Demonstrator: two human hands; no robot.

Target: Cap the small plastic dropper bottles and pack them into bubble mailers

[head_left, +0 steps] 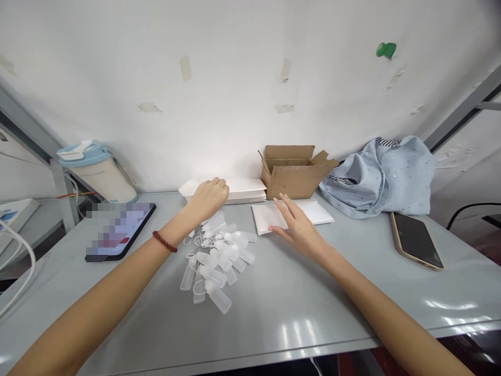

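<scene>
My left hand, with a dark red bead bracelet on its wrist, is closed at the left end of a stack of white envelopes; what its fingers hold, if anything, is hidden. My right hand has its fingers apart, over a single white padded envelope that lies flat on the table. Between my forearms lies a loose pile of small translucent plastic bottles, some with thin loops.
Behind my right hand stands an open cardboard box. A light blue fabric bag and a phone are at the right. On the left are a tilted tumbler and another phone on the grey table.
</scene>
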